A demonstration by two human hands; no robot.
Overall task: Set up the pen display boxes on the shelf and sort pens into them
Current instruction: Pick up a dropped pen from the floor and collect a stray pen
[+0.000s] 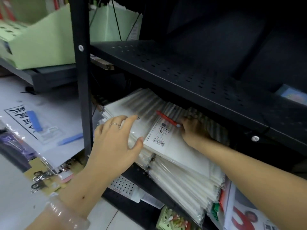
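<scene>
Head view, looking down into a black metal shelving unit. Upper perforated shelf (191,75) is bare across its front; a pale green display box (41,42) sits to the left on a neighbouring grey shelf, blurred.

Lower shelf: a leaning stack of white spiral notebooks (174,170) in clear wrap, top one showing a barcode label.

Left hand (116,143): fingers straight and spread, palm flat on the wrapped notebooks at the stack's left end. A ring on 1 finger, a clear bangle (66,214) at the wrist.

Right hand (194,128): reaches deep under the upper shelf, fingers curled around the end of a red pen (167,118). The pen lies slanted across the top notebook, its far end pointing up-left.

Left of the upright post (83,77): floor with printed white sheets, 2 blue strips (34,120), metal clips (39,178).

Bottom: a green perforated basket (169,219), partly cut off.
</scene>
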